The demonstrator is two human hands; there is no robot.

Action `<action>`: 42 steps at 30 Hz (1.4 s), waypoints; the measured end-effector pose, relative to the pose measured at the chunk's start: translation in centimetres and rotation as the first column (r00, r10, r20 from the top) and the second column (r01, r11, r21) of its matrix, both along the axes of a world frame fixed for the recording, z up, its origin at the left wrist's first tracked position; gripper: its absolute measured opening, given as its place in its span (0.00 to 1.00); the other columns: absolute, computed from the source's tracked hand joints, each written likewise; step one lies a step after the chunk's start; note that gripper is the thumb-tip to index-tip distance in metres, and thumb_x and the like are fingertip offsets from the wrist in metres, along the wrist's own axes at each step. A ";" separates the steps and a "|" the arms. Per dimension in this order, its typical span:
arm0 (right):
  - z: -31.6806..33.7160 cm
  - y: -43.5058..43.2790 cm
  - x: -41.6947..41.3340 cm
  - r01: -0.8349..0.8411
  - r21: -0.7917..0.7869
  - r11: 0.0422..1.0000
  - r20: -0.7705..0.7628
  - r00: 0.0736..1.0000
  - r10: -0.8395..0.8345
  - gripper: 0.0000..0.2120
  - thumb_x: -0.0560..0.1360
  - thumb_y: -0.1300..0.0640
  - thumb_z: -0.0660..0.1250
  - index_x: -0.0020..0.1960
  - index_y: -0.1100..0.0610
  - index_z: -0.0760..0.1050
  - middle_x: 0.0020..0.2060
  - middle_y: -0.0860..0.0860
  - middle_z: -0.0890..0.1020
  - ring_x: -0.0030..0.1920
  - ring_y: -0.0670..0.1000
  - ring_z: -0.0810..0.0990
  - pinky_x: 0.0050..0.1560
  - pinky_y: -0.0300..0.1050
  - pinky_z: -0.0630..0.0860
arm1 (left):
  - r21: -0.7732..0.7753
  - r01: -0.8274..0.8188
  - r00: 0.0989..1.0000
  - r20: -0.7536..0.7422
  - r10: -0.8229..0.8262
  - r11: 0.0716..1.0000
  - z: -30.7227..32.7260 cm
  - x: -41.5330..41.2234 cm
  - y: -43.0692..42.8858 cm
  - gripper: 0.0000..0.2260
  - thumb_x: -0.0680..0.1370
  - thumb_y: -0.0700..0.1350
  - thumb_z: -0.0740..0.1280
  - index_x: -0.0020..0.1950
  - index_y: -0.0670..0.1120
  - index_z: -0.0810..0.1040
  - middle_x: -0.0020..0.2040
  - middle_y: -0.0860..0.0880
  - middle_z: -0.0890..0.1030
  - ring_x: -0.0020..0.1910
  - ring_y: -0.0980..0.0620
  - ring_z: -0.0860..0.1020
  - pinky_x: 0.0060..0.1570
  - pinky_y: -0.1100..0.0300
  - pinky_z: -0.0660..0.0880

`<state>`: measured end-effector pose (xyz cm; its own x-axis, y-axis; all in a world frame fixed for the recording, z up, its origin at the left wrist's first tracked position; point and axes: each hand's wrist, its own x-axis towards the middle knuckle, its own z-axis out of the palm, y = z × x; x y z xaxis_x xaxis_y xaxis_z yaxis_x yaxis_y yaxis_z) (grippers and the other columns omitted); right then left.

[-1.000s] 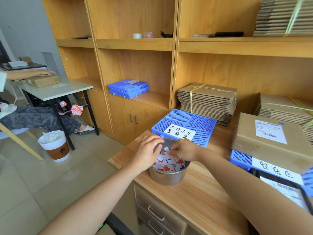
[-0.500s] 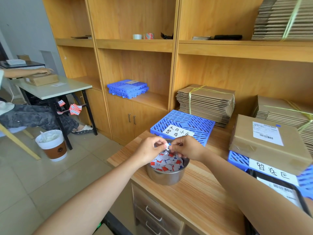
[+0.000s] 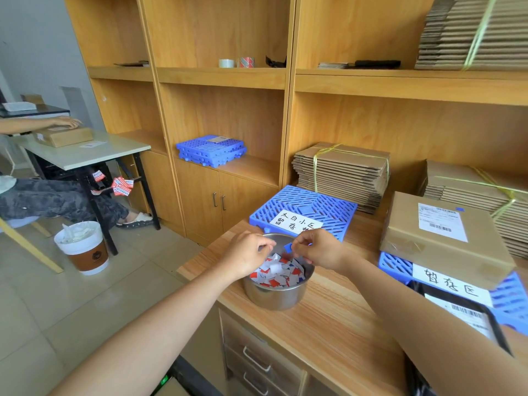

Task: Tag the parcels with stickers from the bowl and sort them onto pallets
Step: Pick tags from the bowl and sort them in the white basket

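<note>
Just above the bowl (image 3: 274, 295), right hand (image 3: 323, 250) pinches a blue sticker (image 3: 288, 247); left hand (image 3: 245, 255) curled beside it, hold unclear.

The round silver steel bowl (image 3: 274, 295) contains red, blue and white paper stickers (image 3: 278, 274). 1 small square sticker (image 3: 288, 247) is solid blue. The near blue plastic lattice pallet (image 3: 314, 204) and the right-side blue lattice pallet (image 3: 395, 267) carry white labels with black handwriting. The brown cardboard parcel (image 3: 405, 224) bears a white shipping label (image 3: 441, 225) with black barcode stripes. The wooden counter (image 3: 328, 324) shows light wood grain.
</note>
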<state>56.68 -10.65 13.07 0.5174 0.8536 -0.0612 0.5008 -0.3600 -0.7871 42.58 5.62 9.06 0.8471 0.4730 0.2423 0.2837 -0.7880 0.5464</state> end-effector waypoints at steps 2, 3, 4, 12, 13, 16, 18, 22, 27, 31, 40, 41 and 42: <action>0.6 -1.1 0.2 0.026 -0.011 1.000 -0.022 0.999 -0.026 0.08 0.78 0.58 0.67 0.41 0.59 0.80 0.24 0.45 0.77 0.26 0.45 0.71 0.32 0.39 0.70 | 0.062 0.006 1.000 0.029 -0.008 0.998 0.5 0.4 -0.8 0.10 0.81 0.46 0.67 0.60 0.49 0.85 0.57 0.51 0.85 0.57 0.52 0.79 0.59 0.55 0.75; 1.0 -1.8 0.2 0.042 -0.012 0.999 -0.036 0.998 -0.043 0.08 0.77 0.59 0.67 0.41 0.60 0.80 0.23 0.45 0.77 0.25 0.45 0.70 0.30 0.39 0.69 | 0.040 0.015 0.998 0.053 -0.017 0.999 0.8 0.7 -1.5 0.10 0.81 0.46 0.67 0.59 0.50 0.85 0.56 0.52 0.85 0.57 0.53 0.80 0.59 0.55 0.75; 1.3 -2.7 0.4 0.064 -0.006 0.998 -0.049 0.997 -0.064 0.08 0.77 0.59 0.67 0.42 0.62 0.81 0.23 0.44 0.77 0.26 0.46 0.70 0.29 0.39 0.68 | -0.007 0.019 0.998 0.068 -0.018 1.000 1.2 1.1 -2.5 0.09 0.81 0.48 0.67 0.57 0.52 0.85 0.55 0.55 0.85 0.55 0.55 0.80 0.58 0.56 0.76; 1.8 -11.4 0.3 0.171 0.112 0.979 -0.117 0.980 -0.158 0.09 0.78 0.58 0.68 0.45 0.65 0.81 0.27 0.47 0.78 0.26 0.48 0.68 0.28 0.37 0.66 | -0.353 0.241 0.961 0.213 -0.174 0.904 2.2 3.7 -10.9 0.04 0.78 0.47 0.71 0.45 0.50 0.85 0.41 0.54 0.85 0.39 0.62 0.78 0.46 0.65 0.72; 1.7 -12.9 0.3 0.180 0.126 0.976 -0.120 0.979 -0.165 0.09 0.78 0.59 0.68 0.45 0.65 0.80 0.28 0.46 0.79 0.27 0.47 0.69 0.27 0.36 0.65 | -0.350 0.277 0.954 0.216 -0.210 0.895 2.2 4.1 -12.1 0.04 0.78 0.46 0.72 0.44 0.50 0.85 0.40 0.53 0.85 0.37 0.63 0.76 0.44 0.65 0.72; 1.4 -16.7 0.2 0.218 0.132 0.967 -0.137 0.970 -0.200 0.08 0.79 0.59 0.68 0.45 0.64 0.80 0.30 0.46 0.80 0.27 0.47 0.68 0.28 0.36 0.65 | -0.352 0.347 0.934 0.212 -0.287 0.869 2.1 5.0 -15.5 0.02 0.77 0.47 0.73 0.44 0.50 0.84 0.38 0.56 0.82 0.36 0.65 0.74 0.42 0.67 0.71; 1.2 -18.8 0.1 0.253 0.132 0.958 -0.159 0.960 -0.232 0.07 0.78 0.59 0.68 0.44 0.62 0.80 0.29 0.46 0.79 0.27 0.47 0.67 0.29 0.38 0.64 | -0.353 0.366 0.928 0.207 -0.309 0.861 2.0 5.6 -17.8 0.03 0.77 0.47 0.72 0.43 0.51 0.83 0.37 0.57 0.81 0.36 0.66 0.74 0.42 0.69 0.70; 0.6 -22.9 0.1 0.343 0.183 0.921 -0.241 0.924 -0.296 0.06 0.78 0.61 0.68 0.43 0.60 0.80 0.33 0.50 0.81 0.28 0.49 0.67 0.28 0.39 0.62 | -0.476 0.385 0.923 0.224 -0.315 0.791 2.1 6.7 -22.0 0.06 0.76 0.47 0.71 0.38 0.50 0.82 0.40 0.52 0.84 0.39 0.63 0.77 0.48 0.62 0.73; 0.4 -26.4 0.6 0.440 0.179 0.880 -0.332 0.869 -0.367 0.07 0.79 0.62 0.67 0.42 0.60 0.77 0.29 0.48 0.77 0.29 0.49 0.67 0.29 0.39 0.63 | -0.612 0.437 0.897 0.239 -0.373 0.660 2.5 7.5 -25.5 0.05 0.78 0.43 0.69 0.45 0.46 0.84 0.44 0.51 0.86 0.37 0.61 0.76 0.45 0.67 0.73; 0.1 -28.0 1.3 0.471 0.162 0.867 -0.340 0.851 -0.399 0.07 0.79 0.61 0.66 0.42 0.59 0.76 0.30 0.50 0.75 0.29 0.48 0.67 0.30 0.39 0.63 | -0.659 0.433 0.893 0.220 -0.393 0.616 2.5 7.9 -26.9 0.08 0.80 0.42 0.65 0.48 0.47 0.84 0.46 0.51 0.86 0.37 0.58 0.74 0.36 0.72 0.69; -0.3 -28.5 2.3 0.419 0.135 0.898 -0.273 0.887 -0.373 0.08 0.78 0.57 0.69 0.40 0.58 0.76 0.29 0.49 0.74 0.30 0.48 0.67 0.33 0.40 0.67 | -0.687 0.455 0.870 0.209 -0.447 0.567 2.1 8.7 -26.8 0.05 0.80 0.44 0.68 0.47 0.48 0.84 0.46 0.51 0.86 0.38 0.58 0.74 0.35 0.72 0.69; -0.3 -28.4 2.3 0.408 0.140 0.902 -0.271 0.892 -0.362 0.09 0.78 0.57 0.69 0.40 0.58 0.76 0.29 0.49 0.74 0.30 0.48 0.67 0.33 0.40 0.67 | -0.688 0.458 0.869 0.214 -0.447 0.562 1.9 8.7 -26.7 0.05 0.80 0.44 0.69 0.48 0.48 0.84 0.46 0.51 0.86 0.38 0.58 0.74 0.35 0.72 0.69; -0.3 -28.3 2.3 0.400 0.145 0.905 -0.267 0.897 -0.353 0.09 0.78 0.57 0.69 0.40 0.58 0.76 0.29 0.49 0.74 0.30 0.48 0.67 0.33 0.40 0.67 | -0.689 0.461 0.868 0.219 -0.445 0.559 1.8 8.7 -26.6 0.05 0.80 0.44 0.69 0.48 0.47 0.84 0.45 0.51 0.86 0.38 0.57 0.73 0.35 0.71 0.69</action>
